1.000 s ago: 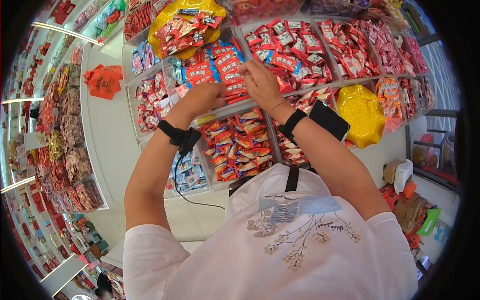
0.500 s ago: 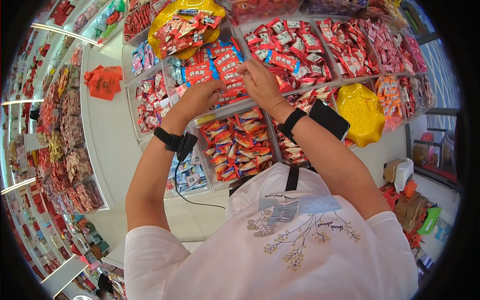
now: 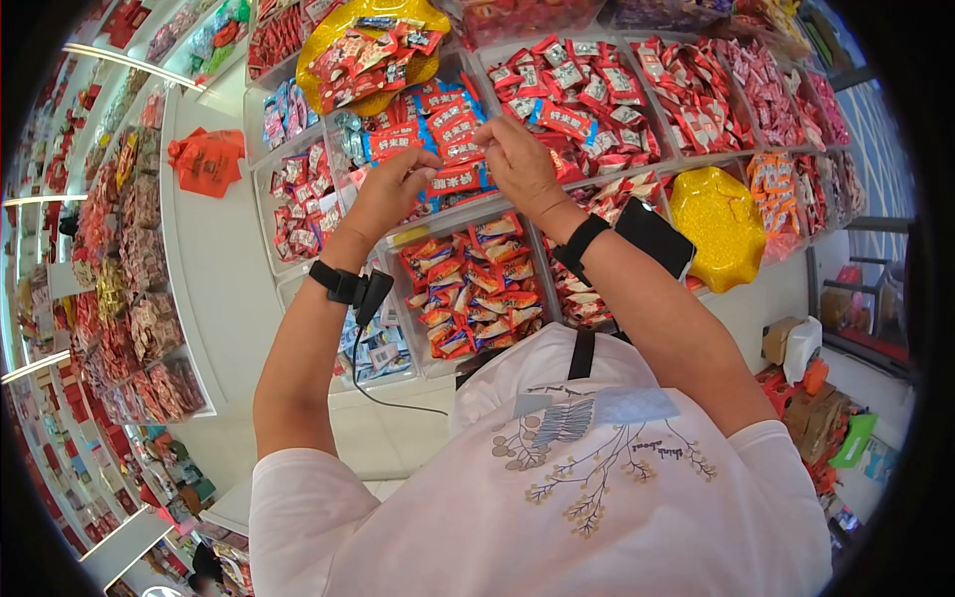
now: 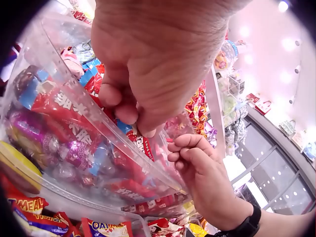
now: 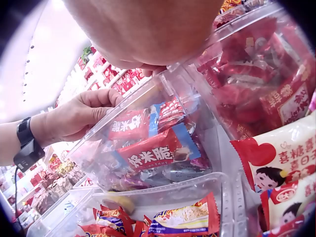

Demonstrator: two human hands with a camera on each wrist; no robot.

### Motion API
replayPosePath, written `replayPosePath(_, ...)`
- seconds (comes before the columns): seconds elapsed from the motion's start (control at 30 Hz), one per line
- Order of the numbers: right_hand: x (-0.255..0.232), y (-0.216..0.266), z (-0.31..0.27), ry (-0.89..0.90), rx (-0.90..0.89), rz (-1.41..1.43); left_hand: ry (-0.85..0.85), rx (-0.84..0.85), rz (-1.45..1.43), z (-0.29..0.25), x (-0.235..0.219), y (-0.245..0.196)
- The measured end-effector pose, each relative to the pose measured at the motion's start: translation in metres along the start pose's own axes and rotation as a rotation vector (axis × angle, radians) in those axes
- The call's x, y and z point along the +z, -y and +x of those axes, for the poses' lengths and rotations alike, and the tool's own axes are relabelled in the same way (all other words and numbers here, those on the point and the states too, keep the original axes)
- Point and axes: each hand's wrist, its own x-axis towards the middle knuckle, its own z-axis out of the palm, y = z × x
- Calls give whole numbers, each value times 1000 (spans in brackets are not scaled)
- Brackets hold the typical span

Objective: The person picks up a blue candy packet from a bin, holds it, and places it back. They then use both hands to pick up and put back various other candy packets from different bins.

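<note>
Red-and-blue snack packets lie in rows in a clear plastic bin. My left hand is over the bin's near left part, thumb and forefinger apart in the head view. In the left wrist view its bent fingers come down close over a red-and-blue packet. My right hand hovers at the bin's right side, fingers loosely curled, with no packet showing in them. In the right wrist view a packet shows through the bin wall.
A gold scalloped tray heaped with red packets stands behind the bin. Another gold tray and a black phone-like slab lie to the right. Oat candies fill a nearer bin. A red bag lies on the left counter.
My left hand has drawn back to the left, and its thumb and forefinger have spread. A near packet now shows more fully between the hands. The right hand has hardly moved.
</note>
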Motion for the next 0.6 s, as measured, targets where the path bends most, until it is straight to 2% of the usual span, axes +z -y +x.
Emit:
replayPosePath(0.07,0,-1,0,0,-21,-11,-48,-4,-109,2,3,12)
replayPosePath(0.17,0,0,0,4,-36,-25,7,-220,-265,2,-2,-4)
replayPosePath(0.37,-3,10,0,26,-33,-48,-34,-311,-424,8,-9,-28)
replayPosePath(0.47,-3,8,1,61,9,-55,-67,-268,-383,16,-8,-35)
replayPosePath(0.6,-3,7,1,26,57,-9,-42,-354,-671,22,-16,-39)
